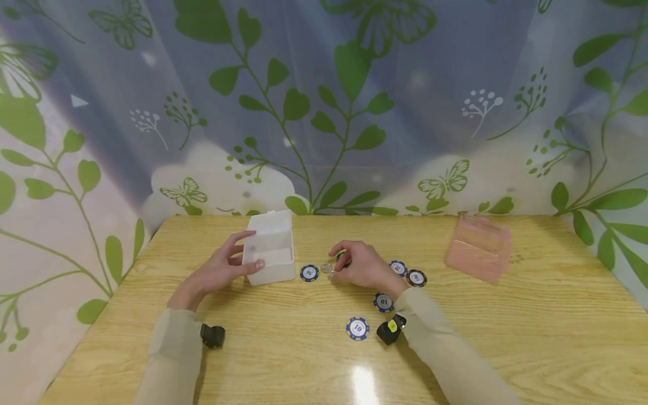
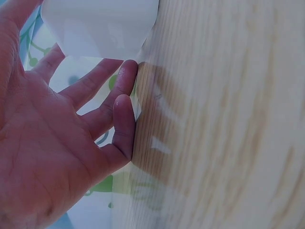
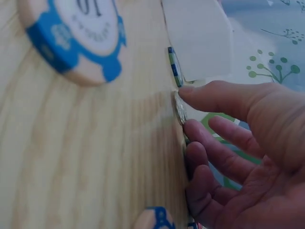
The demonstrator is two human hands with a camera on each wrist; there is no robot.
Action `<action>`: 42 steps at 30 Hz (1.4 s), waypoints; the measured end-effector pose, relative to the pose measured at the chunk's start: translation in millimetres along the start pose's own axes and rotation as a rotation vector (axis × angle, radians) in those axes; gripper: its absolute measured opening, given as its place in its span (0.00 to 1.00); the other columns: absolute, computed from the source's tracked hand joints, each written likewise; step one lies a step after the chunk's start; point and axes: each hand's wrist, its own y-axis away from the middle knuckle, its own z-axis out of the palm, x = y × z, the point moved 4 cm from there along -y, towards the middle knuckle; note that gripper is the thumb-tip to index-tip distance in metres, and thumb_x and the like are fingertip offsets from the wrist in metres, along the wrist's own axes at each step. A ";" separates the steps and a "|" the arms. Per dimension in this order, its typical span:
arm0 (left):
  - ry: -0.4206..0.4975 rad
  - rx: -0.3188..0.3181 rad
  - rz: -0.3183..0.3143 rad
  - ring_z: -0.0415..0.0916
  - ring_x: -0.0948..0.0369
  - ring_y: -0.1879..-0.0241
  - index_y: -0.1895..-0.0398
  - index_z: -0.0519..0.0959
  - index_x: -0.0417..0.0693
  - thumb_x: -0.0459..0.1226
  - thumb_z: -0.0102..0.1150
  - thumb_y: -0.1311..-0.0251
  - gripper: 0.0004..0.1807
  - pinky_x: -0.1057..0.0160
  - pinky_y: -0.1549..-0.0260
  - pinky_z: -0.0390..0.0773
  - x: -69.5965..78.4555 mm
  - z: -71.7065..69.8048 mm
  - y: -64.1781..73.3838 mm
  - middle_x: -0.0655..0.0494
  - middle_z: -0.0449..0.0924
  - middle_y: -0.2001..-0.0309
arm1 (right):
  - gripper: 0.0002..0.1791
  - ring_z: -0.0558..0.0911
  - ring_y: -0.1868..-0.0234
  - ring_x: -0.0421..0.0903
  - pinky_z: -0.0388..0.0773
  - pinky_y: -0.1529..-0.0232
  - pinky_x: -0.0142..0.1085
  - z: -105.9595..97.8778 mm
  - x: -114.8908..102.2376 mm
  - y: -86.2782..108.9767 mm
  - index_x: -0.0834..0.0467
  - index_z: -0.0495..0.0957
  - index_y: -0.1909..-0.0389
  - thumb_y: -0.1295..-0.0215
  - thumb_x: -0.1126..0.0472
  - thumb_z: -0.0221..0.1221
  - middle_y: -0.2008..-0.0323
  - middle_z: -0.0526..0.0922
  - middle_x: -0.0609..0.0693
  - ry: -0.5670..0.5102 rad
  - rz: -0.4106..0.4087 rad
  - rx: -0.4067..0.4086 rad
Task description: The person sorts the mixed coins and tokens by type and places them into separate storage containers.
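I have the left hand [image 1: 225,265] gripping the open white box [image 1: 268,274] on the counter [image 1: 283,349]. The right hand [image 1: 363,264] reaches a silver coin [image 3: 180,109] right of it; whether it pinches, I can't tell. I judge this a pickup, next needing a firm edge grip.

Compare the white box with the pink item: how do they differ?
The left hand holds the white box; no hand touches the pink item. The white box shows deep walls; the pink item looks flatter. The white box is left of the right hand, the pink item right. Both are on the wooden table.
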 end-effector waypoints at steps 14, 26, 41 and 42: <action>-0.003 0.010 0.002 0.67 0.39 0.28 0.18 0.46 0.65 0.53 0.66 0.35 0.50 0.45 0.43 0.75 -1.4 -1.0 0.5 0.37 0.57 0.22 | 0.24 0.75 0.69 0.44 0.72 0.61 0.37 7.7 -8.3 -3.1 0.54 0.80 0.46 0.45 0.67 0.71 0.67 0.80 0.47 0.096 -0.001 -0.001; 0.007 0.011 -0.004 0.68 0.39 0.29 0.18 0.46 0.66 0.51 0.66 0.34 0.49 0.54 0.53 0.75 -0.6 0.2 1.0 0.37 0.57 0.22 | 0.14 0.75 0.65 0.43 0.70 0.56 0.37 11.0 -12.1 -3.7 0.54 0.88 0.56 0.44 0.67 0.68 0.68 0.81 0.45 0.194 0.012 0.011; 0.004 0.007 -0.005 0.68 0.39 0.29 0.18 0.46 0.67 0.52 0.67 0.35 0.50 0.49 0.47 0.74 1.0 0.3 1.0 0.38 0.57 0.22 | 0.09 0.75 0.65 0.44 0.70 0.61 0.36 8.2 -9.4 -4.3 0.53 0.88 0.64 0.44 0.68 0.69 0.68 0.81 0.47 0.135 0.028 -0.019; 0.008 0.006 -0.002 0.69 0.39 0.29 0.18 0.46 0.66 0.52 0.67 0.35 0.49 0.49 0.46 0.74 0.8 0.4 0.9 0.38 0.57 0.22 | 0.08 0.75 0.65 0.44 0.70 0.61 0.36 7.9 -9.0 -4.4 0.53 0.87 0.65 0.43 0.68 0.69 0.68 0.81 0.48 0.129 0.030 -0.023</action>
